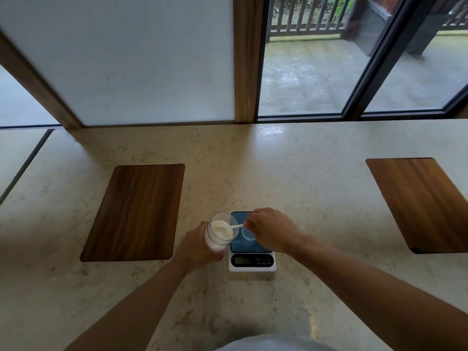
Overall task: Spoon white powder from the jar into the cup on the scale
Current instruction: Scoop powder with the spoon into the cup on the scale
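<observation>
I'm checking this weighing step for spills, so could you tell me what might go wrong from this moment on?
The left hand holds the jar tilted and off the counter, nearly full of powder, so some could tip over its rim. The spoon in the right hand must cross the gap to the clear cup, possibly dropping powder on the scale platform, which would be weighed too. The right hand hovers over the scale; touching it would disturb the reading.

Marble counter (304,160), frosted panel (141,59), glass door (311,72), daylight
</observation>
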`<action>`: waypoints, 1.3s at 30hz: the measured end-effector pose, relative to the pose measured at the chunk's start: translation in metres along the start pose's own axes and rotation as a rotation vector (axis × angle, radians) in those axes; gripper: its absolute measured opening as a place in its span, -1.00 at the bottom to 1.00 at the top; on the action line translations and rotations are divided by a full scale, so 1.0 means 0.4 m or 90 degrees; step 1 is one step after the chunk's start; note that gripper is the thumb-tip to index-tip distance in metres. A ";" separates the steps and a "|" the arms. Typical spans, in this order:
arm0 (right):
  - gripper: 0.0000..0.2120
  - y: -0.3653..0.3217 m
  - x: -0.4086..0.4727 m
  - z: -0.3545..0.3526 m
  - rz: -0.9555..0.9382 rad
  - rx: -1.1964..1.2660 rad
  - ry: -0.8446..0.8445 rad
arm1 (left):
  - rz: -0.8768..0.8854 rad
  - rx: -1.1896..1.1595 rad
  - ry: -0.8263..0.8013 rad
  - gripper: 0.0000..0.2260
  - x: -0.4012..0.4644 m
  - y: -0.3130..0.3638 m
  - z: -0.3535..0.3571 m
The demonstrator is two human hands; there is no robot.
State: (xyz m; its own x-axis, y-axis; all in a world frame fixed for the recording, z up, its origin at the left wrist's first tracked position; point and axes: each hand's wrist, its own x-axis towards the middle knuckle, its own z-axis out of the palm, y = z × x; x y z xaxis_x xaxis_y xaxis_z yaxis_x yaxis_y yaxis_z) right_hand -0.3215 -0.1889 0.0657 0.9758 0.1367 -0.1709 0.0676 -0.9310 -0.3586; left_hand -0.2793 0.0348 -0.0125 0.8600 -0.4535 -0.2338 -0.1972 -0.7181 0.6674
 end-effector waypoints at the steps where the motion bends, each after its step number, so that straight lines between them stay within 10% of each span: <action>1: -0.71 -0.002 0.003 0.002 0.012 0.007 -0.013 | 0.005 0.000 0.001 -0.38 0.000 0.001 0.000; 39: -0.72 0.004 -0.021 -0.017 0.274 0.416 -0.073 | 0.002 -0.049 0.023 -0.50 -0.009 0.009 0.002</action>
State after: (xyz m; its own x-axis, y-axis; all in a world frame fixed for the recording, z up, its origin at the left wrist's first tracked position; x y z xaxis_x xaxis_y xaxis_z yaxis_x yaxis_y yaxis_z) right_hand -0.3284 -0.1937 0.0727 0.8586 -0.1236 -0.4975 -0.4814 -0.5279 -0.6997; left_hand -0.2836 0.0336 -0.0098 0.8759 -0.4360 -0.2066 -0.1650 -0.6731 0.7209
